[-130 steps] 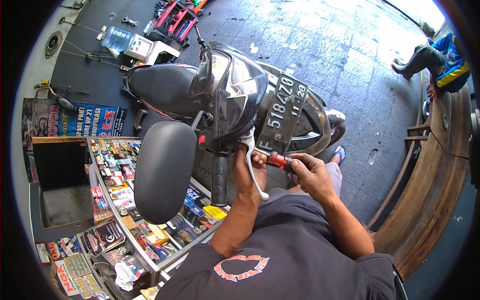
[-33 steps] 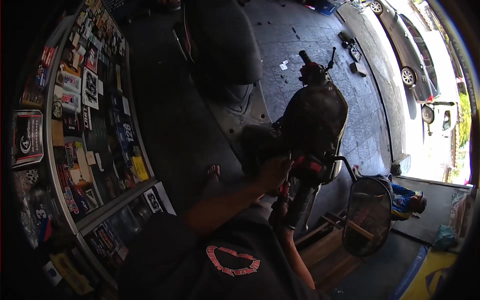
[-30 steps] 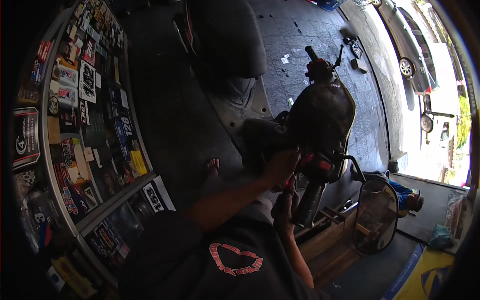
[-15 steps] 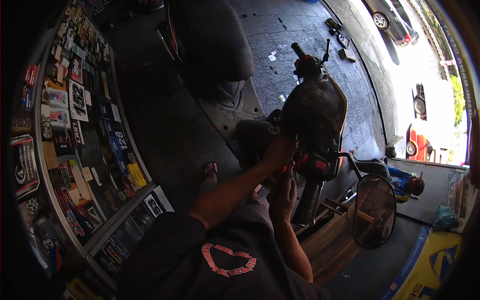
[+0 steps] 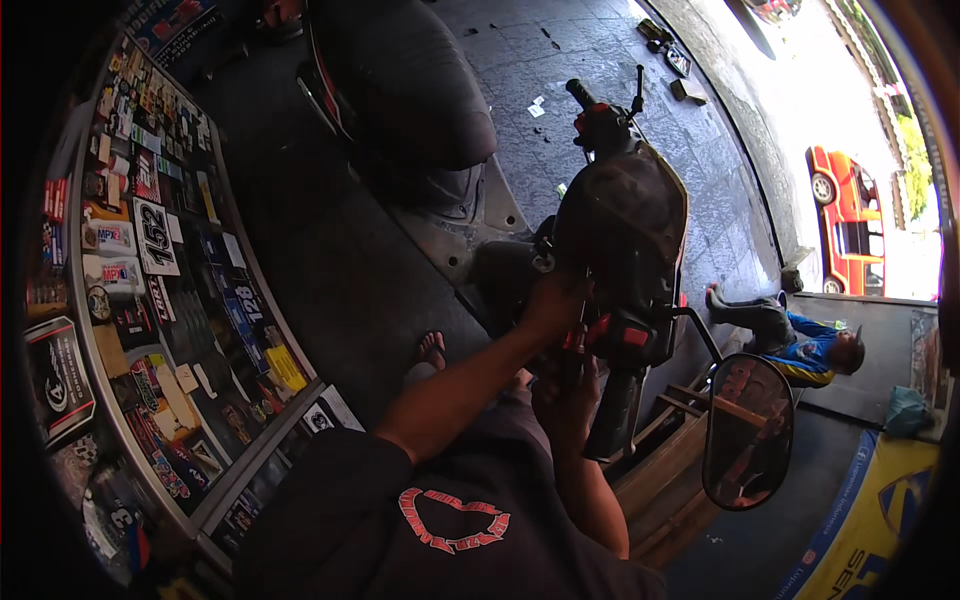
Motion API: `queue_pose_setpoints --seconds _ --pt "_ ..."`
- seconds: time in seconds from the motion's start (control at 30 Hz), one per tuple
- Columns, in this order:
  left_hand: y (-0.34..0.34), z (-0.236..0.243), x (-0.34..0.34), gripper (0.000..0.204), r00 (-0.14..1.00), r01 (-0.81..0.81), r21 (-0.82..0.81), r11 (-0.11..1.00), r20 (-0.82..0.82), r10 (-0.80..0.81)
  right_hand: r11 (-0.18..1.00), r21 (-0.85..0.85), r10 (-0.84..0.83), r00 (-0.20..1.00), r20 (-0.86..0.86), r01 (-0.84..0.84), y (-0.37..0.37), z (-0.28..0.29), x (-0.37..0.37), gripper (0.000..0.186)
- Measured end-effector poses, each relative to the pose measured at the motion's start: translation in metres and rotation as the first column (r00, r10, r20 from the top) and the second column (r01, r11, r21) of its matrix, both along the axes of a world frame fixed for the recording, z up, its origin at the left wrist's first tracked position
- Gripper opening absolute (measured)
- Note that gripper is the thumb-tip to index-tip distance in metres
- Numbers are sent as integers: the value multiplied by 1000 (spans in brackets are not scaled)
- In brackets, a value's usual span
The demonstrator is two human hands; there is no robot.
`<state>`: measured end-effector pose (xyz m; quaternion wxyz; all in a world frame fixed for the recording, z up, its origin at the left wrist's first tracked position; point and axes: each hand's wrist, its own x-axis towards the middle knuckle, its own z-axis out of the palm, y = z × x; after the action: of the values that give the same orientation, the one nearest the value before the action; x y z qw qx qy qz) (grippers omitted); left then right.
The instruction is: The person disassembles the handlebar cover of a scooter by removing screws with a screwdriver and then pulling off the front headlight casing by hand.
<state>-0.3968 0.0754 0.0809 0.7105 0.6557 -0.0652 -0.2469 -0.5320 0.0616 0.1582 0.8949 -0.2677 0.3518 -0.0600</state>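
The screwdriver (image 5: 573, 362) lies between the left hand (image 5: 555, 308), grip unclear, and the right hand (image 5: 567, 408), curled round it.

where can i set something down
The dark floor between the display case and the scooter looks bare, except the sandalled foot. Crowded: around the handlebar grip, left hand and right hand, and the package-filled case.
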Motion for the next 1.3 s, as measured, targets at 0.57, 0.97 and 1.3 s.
queue_pose_setpoints --seconds 0.57,0.97,1.3 --pt "5 23 7 26 1000 17 -49 999 7 -17 368 -856 77 929 -362 -364 1 5 -3 20" --pt "-12 8 5 24 992 -106 85 991 82 99 454 -867 -88 958 -275 -207 18 12 -1 25" --pt "-13 -9 4 29 988 -119 25 993 105 115 732 -667 -83 954 -287 -136 11 -1 -2 31"
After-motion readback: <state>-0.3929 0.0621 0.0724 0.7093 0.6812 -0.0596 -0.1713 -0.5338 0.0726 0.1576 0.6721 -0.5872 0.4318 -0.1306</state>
